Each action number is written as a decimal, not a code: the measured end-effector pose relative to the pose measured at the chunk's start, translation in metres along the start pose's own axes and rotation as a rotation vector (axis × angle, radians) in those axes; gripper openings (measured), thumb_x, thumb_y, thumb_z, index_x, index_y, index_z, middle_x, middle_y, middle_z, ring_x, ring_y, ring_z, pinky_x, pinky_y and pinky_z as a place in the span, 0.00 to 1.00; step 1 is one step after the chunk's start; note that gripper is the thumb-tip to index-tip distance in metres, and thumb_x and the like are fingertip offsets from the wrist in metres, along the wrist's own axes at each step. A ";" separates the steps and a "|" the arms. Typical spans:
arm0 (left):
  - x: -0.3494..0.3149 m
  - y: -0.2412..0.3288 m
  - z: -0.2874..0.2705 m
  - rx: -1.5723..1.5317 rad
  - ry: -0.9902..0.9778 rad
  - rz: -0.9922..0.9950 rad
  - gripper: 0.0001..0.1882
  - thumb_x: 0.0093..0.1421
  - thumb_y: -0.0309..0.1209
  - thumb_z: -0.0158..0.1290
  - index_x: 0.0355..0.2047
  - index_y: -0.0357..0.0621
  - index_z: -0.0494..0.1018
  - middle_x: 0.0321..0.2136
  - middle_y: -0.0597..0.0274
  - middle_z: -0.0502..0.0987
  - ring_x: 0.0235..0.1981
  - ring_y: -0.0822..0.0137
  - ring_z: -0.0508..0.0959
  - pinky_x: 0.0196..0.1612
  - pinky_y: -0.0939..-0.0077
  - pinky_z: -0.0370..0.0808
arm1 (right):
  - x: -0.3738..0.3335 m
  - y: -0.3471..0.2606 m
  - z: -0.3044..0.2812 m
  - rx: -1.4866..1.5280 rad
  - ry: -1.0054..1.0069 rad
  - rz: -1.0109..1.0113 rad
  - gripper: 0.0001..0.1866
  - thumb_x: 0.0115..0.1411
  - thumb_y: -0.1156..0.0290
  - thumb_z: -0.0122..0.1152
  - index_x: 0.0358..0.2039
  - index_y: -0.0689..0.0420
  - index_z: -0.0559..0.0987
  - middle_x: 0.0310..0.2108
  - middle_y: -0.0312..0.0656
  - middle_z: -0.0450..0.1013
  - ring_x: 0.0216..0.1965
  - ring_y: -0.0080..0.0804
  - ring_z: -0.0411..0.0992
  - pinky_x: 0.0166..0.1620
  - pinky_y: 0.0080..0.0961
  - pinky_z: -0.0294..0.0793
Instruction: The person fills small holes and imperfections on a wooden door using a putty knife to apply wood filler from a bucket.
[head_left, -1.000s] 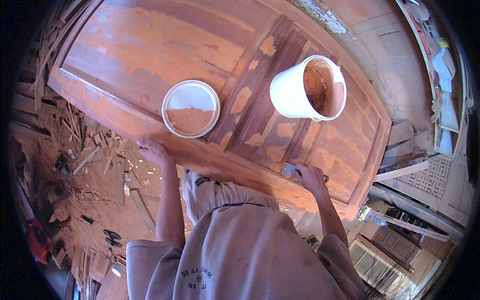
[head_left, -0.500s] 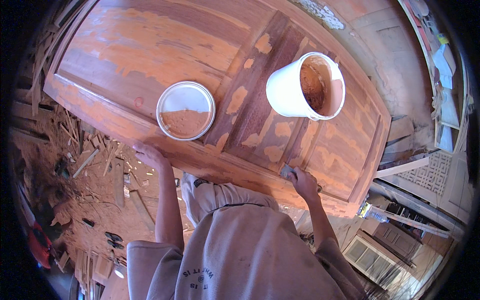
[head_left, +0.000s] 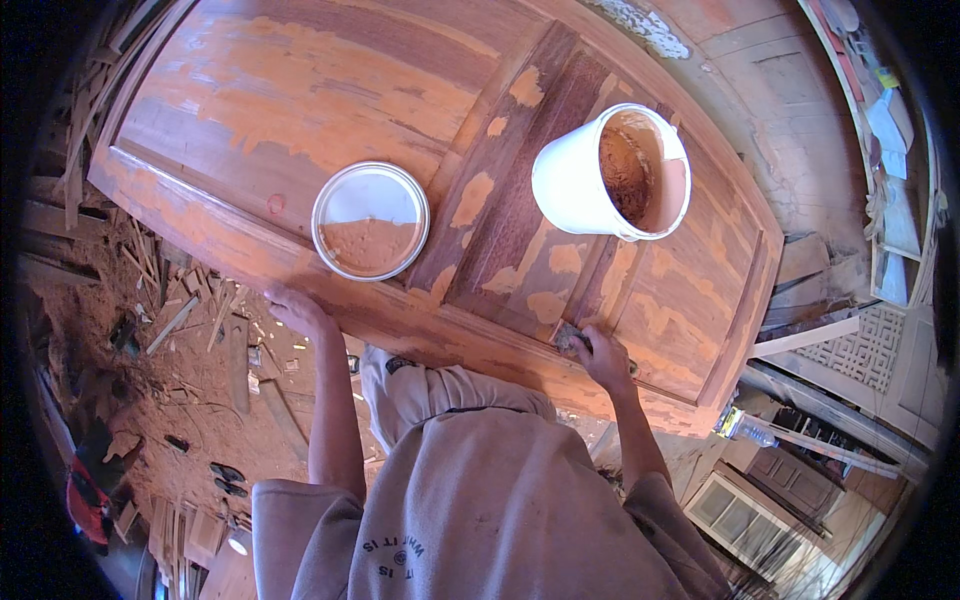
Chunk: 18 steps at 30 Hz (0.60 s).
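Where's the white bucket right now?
Head view, right of centre in the upper half: the white bucket sits on the wooden panel, right of the round lid and farther from the person than the right hand.

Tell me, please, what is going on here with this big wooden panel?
The person's right hand grips a scraper at the near side of the wooden panel, which has many orange-brown patches. The left hand is at the panel's near edge, with no tool visible in it. On the panel, a white bucket holds brown paste; to its left lies a round lid, partly covered with similar paste.
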<state>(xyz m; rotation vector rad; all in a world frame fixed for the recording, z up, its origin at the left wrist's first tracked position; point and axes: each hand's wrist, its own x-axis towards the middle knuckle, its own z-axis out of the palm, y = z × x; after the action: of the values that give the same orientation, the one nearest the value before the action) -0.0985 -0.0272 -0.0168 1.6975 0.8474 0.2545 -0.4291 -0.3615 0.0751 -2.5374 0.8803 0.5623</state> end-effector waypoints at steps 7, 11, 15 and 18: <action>-0.004 0.008 0.001 0.055 -0.008 -0.038 0.40 0.67 0.58 0.34 0.49 0.22 0.62 0.46 0.28 0.68 0.45 0.45 0.71 0.49 0.55 0.68 | -0.005 0.025 0.002 0.551 0.089 0.015 0.09 0.63 0.66 0.57 0.35 0.59 0.72 0.22 0.36 0.68 0.25 0.20 0.62 0.30 0.24 0.67; 0.007 -0.009 -0.002 0.079 0.019 0.034 0.38 0.67 0.57 0.35 0.47 0.24 0.63 0.42 0.33 0.69 0.40 0.49 0.72 0.45 0.58 0.70 | -0.020 0.022 -0.016 0.418 -0.026 0.079 0.15 0.64 0.68 0.56 0.49 0.57 0.70 0.22 0.35 0.67 0.24 0.20 0.63 0.29 0.23 0.69; -0.006 0.009 0.001 -0.037 0.007 -0.117 0.36 0.67 0.56 0.36 0.47 0.25 0.63 0.39 0.38 0.69 0.37 0.53 0.72 0.41 0.61 0.72 | -0.048 -0.019 -0.002 0.646 -0.049 0.193 0.30 0.64 0.70 0.53 0.64 0.52 0.53 0.24 0.38 0.69 0.19 0.21 0.65 0.20 0.21 0.68; -0.007 0.009 0.000 -0.089 -0.038 -0.139 0.35 0.67 0.55 0.37 0.48 0.26 0.62 0.38 0.42 0.69 0.36 0.56 0.72 0.39 0.64 0.73 | -0.063 -0.043 0.017 0.733 0.017 0.395 0.28 0.64 0.70 0.53 0.63 0.51 0.57 0.28 0.41 0.72 0.19 0.23 0.69 0.23 0.23 0.71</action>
<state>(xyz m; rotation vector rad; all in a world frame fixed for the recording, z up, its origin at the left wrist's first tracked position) -0.0998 -0.0323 -0.0069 1.5490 0.9085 0.1619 -0.4505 -0.2909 0.1018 -1.7218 1.3145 0.2508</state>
